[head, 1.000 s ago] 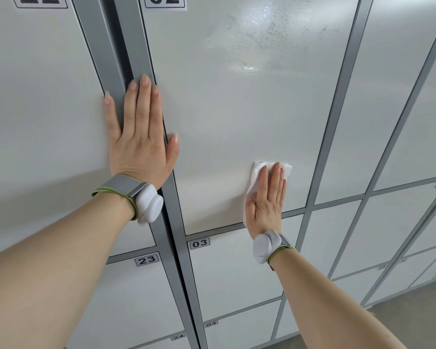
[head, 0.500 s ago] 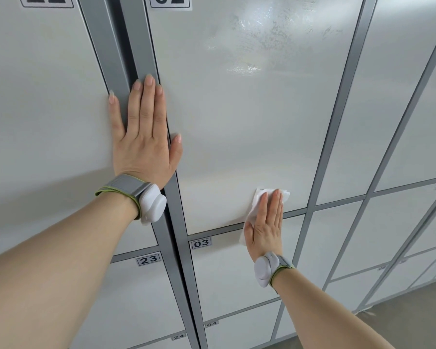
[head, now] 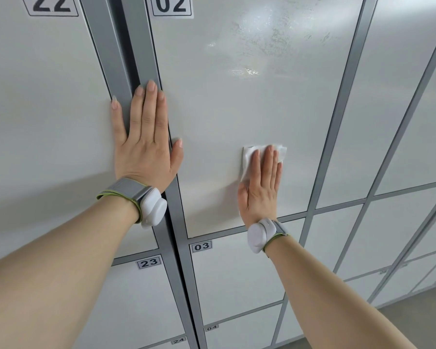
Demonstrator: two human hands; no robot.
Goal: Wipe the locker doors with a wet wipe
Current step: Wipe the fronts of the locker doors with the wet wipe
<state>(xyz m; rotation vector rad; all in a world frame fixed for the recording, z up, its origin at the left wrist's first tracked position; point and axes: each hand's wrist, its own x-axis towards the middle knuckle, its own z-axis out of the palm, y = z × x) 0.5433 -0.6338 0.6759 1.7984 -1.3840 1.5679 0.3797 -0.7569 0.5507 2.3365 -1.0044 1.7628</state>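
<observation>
The pale grey locker door 02 (head: 237,102) fills the middle of the view, with wet streaks near its top. A white wet wipe (head: 249,153) lies flat against its lower part. My right hand (head: 262,182) presses the wipe to the door with straight fingers, and most of the wipe is hidden under the palm. My left hand (head: 144,137) rests flat, fingers straight, across the grey frame post (head: 126,54) between door 22 (head: 43,109) and door 02.
Smaller doors 03 (head: 237,273), 23 (head: 136,298) and 04 sit below. More tall and small doors (head: 388,96) run off to the right, split by grey frame strips. Grey floor (head: 413,323) shows at the bottom right.
My right hand slid the wipe down to the bottom edge of door 02, then back up to its lower part. My left hand stayed flat on the frame post.
</observation>
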